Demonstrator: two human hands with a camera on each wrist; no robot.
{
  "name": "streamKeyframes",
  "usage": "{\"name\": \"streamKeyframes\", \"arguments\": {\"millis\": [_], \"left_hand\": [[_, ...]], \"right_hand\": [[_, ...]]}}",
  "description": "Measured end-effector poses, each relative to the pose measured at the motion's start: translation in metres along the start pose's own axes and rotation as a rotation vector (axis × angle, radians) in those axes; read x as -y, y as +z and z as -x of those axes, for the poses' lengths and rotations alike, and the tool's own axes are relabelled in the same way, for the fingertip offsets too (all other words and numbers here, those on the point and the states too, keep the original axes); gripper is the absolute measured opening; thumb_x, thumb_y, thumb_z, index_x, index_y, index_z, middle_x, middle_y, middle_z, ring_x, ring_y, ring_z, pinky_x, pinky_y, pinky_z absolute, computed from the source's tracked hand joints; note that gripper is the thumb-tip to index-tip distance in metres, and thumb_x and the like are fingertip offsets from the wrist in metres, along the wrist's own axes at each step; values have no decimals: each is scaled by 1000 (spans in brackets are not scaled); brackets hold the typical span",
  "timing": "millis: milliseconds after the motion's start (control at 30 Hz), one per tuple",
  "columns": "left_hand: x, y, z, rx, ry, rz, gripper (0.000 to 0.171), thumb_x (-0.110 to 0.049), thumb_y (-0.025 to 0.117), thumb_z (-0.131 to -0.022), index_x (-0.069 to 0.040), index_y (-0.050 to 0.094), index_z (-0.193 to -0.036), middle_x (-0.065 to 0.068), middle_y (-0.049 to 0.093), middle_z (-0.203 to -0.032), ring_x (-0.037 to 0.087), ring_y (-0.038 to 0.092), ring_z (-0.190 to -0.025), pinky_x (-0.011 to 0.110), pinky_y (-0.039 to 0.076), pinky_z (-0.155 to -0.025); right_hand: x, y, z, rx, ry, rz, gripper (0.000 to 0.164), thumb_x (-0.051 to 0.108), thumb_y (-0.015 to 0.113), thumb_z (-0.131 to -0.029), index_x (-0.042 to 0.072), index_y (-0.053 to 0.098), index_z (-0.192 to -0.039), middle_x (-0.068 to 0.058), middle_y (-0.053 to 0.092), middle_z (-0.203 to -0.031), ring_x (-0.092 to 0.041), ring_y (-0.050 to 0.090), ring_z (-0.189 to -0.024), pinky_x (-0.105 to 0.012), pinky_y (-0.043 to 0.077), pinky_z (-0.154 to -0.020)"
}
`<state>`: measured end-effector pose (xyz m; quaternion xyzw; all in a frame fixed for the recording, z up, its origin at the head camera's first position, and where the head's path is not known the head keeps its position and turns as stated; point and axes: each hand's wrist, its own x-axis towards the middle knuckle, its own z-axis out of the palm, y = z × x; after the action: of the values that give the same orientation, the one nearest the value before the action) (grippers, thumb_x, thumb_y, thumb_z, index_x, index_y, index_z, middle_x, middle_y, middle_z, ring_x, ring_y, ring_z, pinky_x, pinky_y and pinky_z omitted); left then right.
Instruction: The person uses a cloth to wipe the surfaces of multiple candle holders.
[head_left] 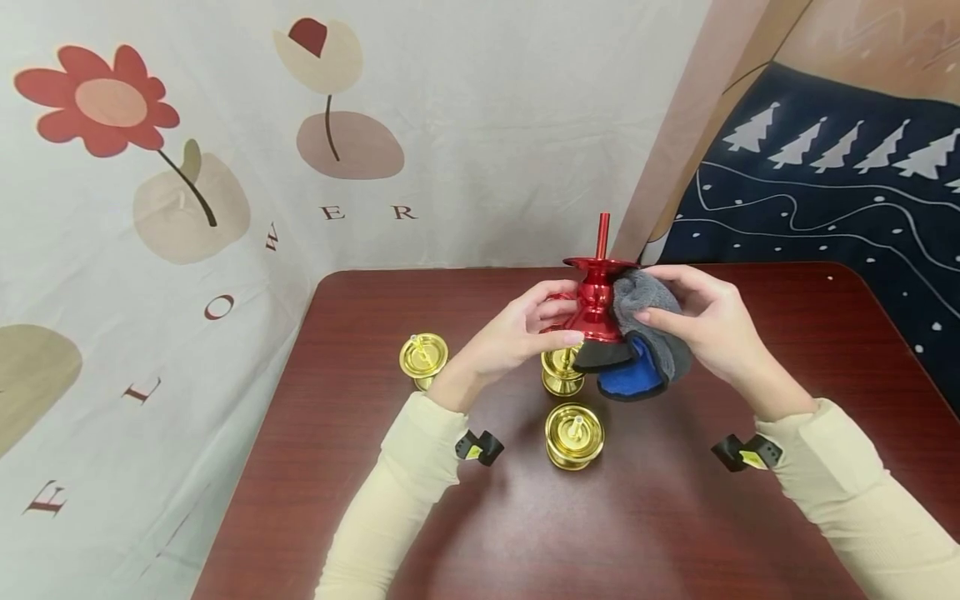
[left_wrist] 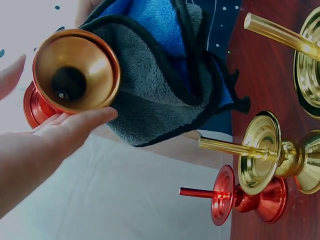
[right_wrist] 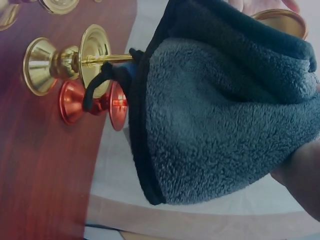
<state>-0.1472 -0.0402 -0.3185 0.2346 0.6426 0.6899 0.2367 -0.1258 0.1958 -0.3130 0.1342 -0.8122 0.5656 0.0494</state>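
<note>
My left hand (head_left: 517,325) grips a shiny red candle holder (head_left: 597,292) by its lower part, raised above the table. The holder stands roughly upright, with a thin red spike at its top. In the left wrist view its hollow golden underside (left_wrist: 95,55) faces the camera. A grey and blue cloth (head_left: 651,321) with dark edging is pinched between the thumb and fingers of my right hand (head_left: 712,325). The cloth lies against the right side of the red holder. In the right wrist view the cloth (right_wrist: 210,125) hides most of the right hand.
Gold candle holders stand on the dark red table (head_left: 315,500): one at left (head_left: 423,357), one near the middle (head_left: 573,435), and one (head_left: 562,383) partly behind the held piece. Another red candle holder (left_wrist: 250,197) stands beside a gold one. A patterned curtain (head_left: 480,125) hangs behind.
</note>
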Motion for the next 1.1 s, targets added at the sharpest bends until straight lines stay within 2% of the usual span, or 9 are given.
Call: {"name": "streamKeyframes", "arguments": {"millis": [233,433,533,667,767,867,1000,1100], "left_hand": [[2,7,-6,-85,-46,-190,66,-6,70,-78,-5,34,-134,12,51,-122,19,51,-108,27,42,-92],[3,10,-9,-145,-64,-269,62,-15,73,-77,-8,40,-129,8,54,-112,17,51,-102,26,46,-83],[2,9,-9,-161,-75,-302,66,-15,74,-76,-6,40,-132,8,54,-113,17,51,-101,25,45,-84],[-1,9,-8,-126,-74,-228,65,-8,71,-77,-1,38,-133,13,54,-117,21,55,-102,26,45,-87],[-2,8,-6,-81,-51,-113,59,1,67,-78,4,39,-129,17,53,-115,22,57,-99,27,46,-87],[-4,8,-5,-68,-49,-45,57,5,65,-78,6,38,-128,18,51,-114,23,56,-100,26,45,-87],[-4,8,-4,-64,-48,-34,56,6,64,-78,6,39,-128,20,54,-114,22,55,-101,25,44,-88],[-2,9,-6,-72,-33,-65,53,5,65,-79,6,41,-126,21,57,-110,20,57,-97,25,44,-88]], "right_hand": [[15,7,1,-27,-84,131,41,5,72,-77,4,59,-116,0,60,-105,-7,55,-92,-12,44,-81],[26,11,0,-19,-245,244,43,-4,73,-72,2,60,-113,-6,59,-105,-4,51,-90,-11,42,-82],[28,10,0,-4,-276,258,45,-6,73,-71,2,60,-114,-6,58,-105,-4,50,-90,-11,43,-81],[25,5,0,6,-226,202,44,-3,73,-73,4,60,-115,-3,59,-105,-7,53,-87,-11,44,-78],[18,-1,-1,14,-134,110,43,0,72,-76,5,59,-117,0,59,-105,-10,56,-87,-13,46,-77],[8,-5,-1,22,-43,-3,41,2,69,-79,5,58,-119,2,59,-106,-12,58,-89,-15,47,-77],[-3,-5,-1,32,15,-144,39,-2,67,-80,5,58,-118,0,59,-107,-15,56,-91,-17,49,-76],[-2,-4,-1,24,21,-148,39,-1,67,-80,4,59,-117,1,60,-106,-16,56,-91,-17,48,-76]]}}
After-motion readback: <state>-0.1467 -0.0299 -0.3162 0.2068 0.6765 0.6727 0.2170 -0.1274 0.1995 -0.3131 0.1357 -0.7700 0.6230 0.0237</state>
